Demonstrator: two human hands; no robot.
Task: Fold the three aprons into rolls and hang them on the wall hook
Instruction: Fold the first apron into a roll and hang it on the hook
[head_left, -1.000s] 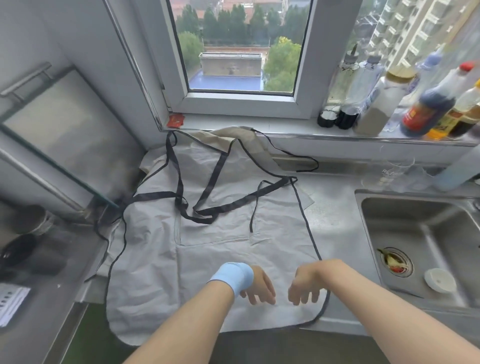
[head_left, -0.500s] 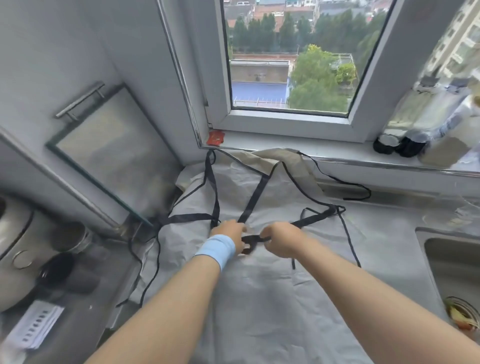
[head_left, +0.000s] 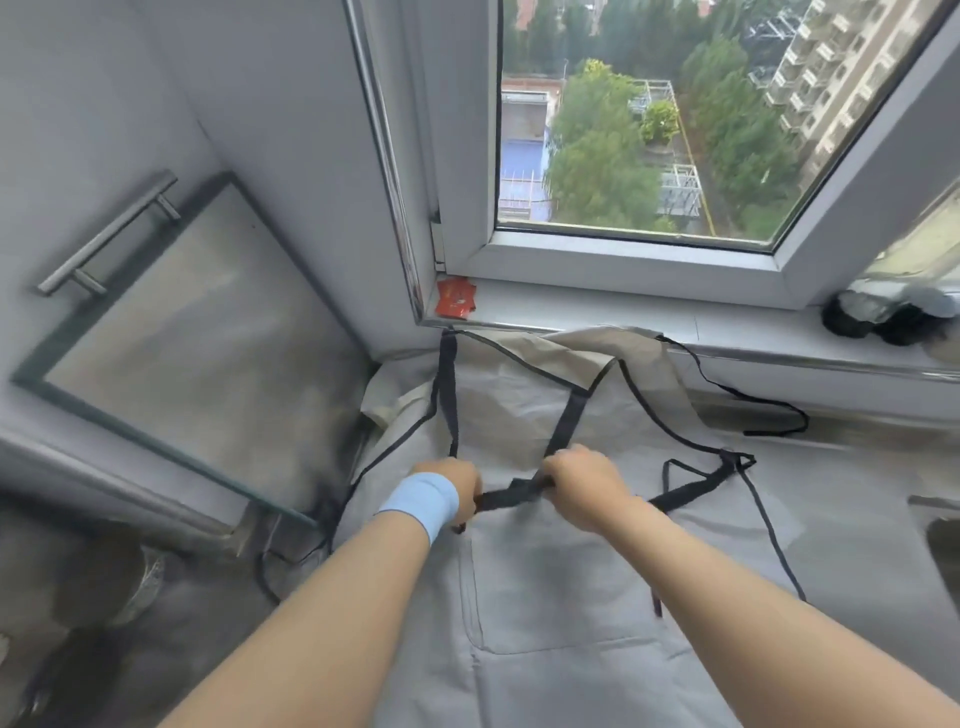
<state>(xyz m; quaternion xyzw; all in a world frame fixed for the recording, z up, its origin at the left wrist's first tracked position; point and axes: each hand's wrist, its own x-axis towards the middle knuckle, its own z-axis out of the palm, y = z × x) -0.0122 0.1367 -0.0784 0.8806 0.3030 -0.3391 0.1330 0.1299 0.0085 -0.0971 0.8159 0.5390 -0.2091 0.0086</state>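
A light grey apron (head_left: 561, 613) with black trim lies spread flat on the steel counter, its bib toward the window sill. A beige apron (head_left: 571, 345) shows from under its top edge. The grey apron's wide black neck strap (head_left: 509, 498) is stretched between both hands above the middle of the cloth. My left hand (head_left: 457, 483), with a light blue wristband, grips the strap's left part. My right hand (head_left: 587, 480) grips its right part. A thin black waist tie (head_left: 748, 410) trails off to the right. No wall hook is in view.
A glass-fronted cabinet door (head_left: 176, 343) with a metal bar handle leans at the left. Dark bottle bases (head_left: 878, 319) stand on the sill at right, and a red packet (head_left: 454, 304) lies in the sill's corner. The sink's edge (head_left: 935, 519) shows at far right. Dim objects sit lower left.
My hands went from the apron's near hem up to the black neck strap and took hold of it. They now pull it taut between them, and my view has moved closer and leftward.
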